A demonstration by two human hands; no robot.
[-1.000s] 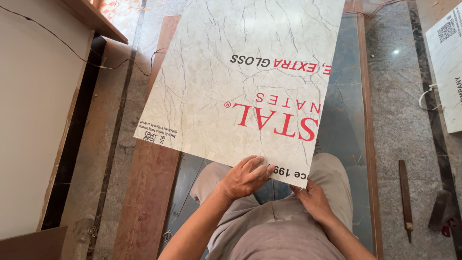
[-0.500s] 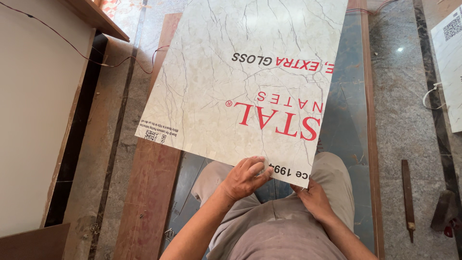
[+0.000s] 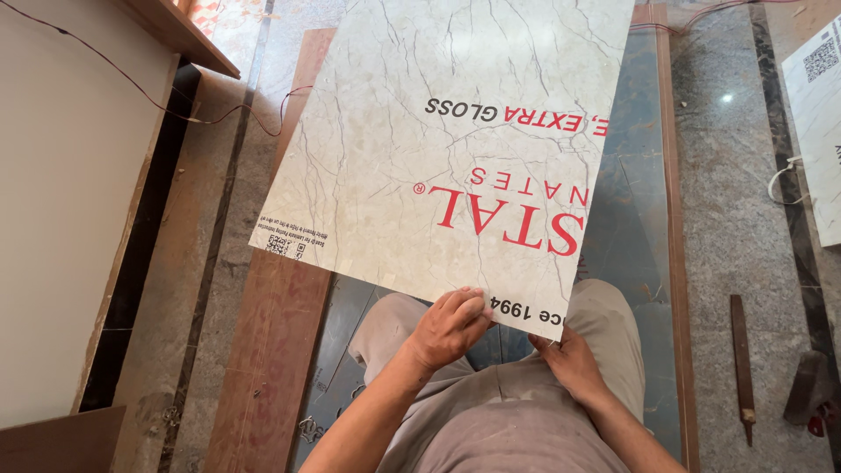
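One marble-patterned laminate sheet [image 3: 438, 149], pale with grey veins and red and black print, tilts across your lap and out over the floor. Your left hand [image 3: 451, 326] closes on its near edge, fingers on top. Your right hand [image 3: 569, 361] grips the near corner from below, fingers mostly hidden. Under the sheet lies a blue-grey panel [image 3: 635, 228] between brown wooden boards [image 3: 276, 350]. A file [image 3: 741, 368] rests on the stone floor [image 3: 727, 175] to your right, a white board [image 3: 61, 201] at left.
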